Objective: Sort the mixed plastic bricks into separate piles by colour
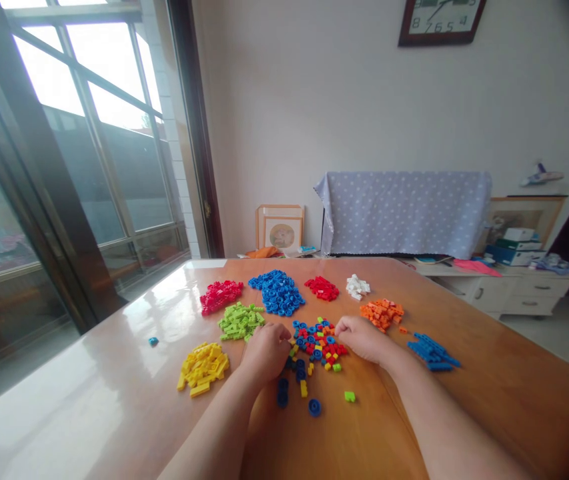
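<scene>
A mixed pile of small toy bricks (317, 353) in blue, red, yellow, orange and green lies between my two hands. My left hand (267, 348) is at the pile's left edge, its fingers curled and closed; whatever they hold is hidden. At the upper right of the pile, my right hand (362, 339) has its fingertips pinched together, and I cannot make out what is in them. Closer to me lie a loose round blue piece (314, 407), a dark blue piece (282, 393) and a lime green brick (349, 397).
Around the mix sit single-colour piles: yellow (203, 368), lime green (240, 321), pinkish red (221, 296), blue (278, 292), red (322, 288), white (357, 287), orange (382, 313) and long blue pieces (432, 351). A small teal piece (153, 341) lies at left on the wooden table (129, 387).
</scene>
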A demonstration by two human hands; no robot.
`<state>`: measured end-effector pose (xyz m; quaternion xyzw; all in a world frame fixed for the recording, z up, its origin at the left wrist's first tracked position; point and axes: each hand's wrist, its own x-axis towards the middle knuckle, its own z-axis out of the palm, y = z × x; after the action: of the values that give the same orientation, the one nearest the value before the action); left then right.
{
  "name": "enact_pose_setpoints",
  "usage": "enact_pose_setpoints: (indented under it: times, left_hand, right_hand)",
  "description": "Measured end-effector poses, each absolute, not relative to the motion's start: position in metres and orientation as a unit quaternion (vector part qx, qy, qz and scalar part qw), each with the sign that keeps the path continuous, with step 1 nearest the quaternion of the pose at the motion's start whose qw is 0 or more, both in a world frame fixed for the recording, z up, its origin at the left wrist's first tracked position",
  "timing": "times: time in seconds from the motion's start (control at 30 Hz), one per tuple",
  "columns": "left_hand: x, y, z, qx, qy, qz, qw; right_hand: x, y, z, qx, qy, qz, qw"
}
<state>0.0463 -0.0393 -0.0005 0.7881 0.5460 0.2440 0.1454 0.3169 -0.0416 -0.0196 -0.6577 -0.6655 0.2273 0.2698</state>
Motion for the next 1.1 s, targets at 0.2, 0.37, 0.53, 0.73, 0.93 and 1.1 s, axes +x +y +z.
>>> enact_pose_setpoints:
  times: [0.2,0.37,0.53,0.73,0.93,1.1]
  left_hand:
    - [0.051,-0.048,0.008,0.808,0.518,0.248,0.133]
    - [0.054,-0.051,0.011,0.805,0.523,0.246,0.135]
    - [0.054,-0.047,0.008,0.798,0.525,0.256,0.146]
    - [0.055,-0.036,-0.005,0.749,0.543,0.327,0.191]
    - [0.061,-0.032,-0.010,0.612,0.537,0.436,0.383]
    - [0.061,-0.031,-0.009,0.484,0.534,0.479,0.501]
  right_hand:
    - [0.312,-0.042,-0.023,-0.681,-0.658,0.200,0.251]
    - [0.304,-0.040,-0.028,-0.689,-0.658,0.182,0.244]
    - [0.297,-0.039,-0.030,-0.663,-0.670,0.188,0.276]
    - [0.291,-0.038,-0.023,-0.627,-0.654,0.210,0.368]
    - [0.271,-0.040,-0.001,-0.605,-0.611,0.287,0.422]
    - [0.252,-0.025,0.017,-0.619,-0.581,0.342,0.403]
